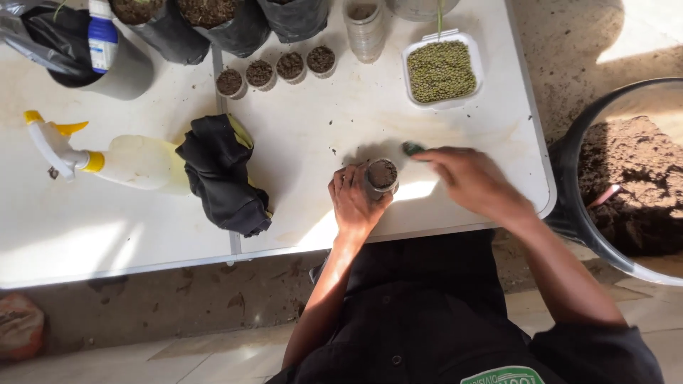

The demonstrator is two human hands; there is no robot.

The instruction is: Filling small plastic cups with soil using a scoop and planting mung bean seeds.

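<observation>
Holding a small round cup full of dark crumbly soil, the left hand has its grip wrapped round the cup's side. The cup stands on the smooth white worktop, near the front edge. The right hand is just right of the cup, fingers stretched flat toward a small green thing; I cannot tell if its grip has closed on it. Far back sit four more little round cups of soil in a row. A white square tray holds tiny green beans. To the left lie a soft black cloth and a see-through spray bottle with a yellow tip. At the right stands a big dark tub of lumpy brown soil.
</observation>
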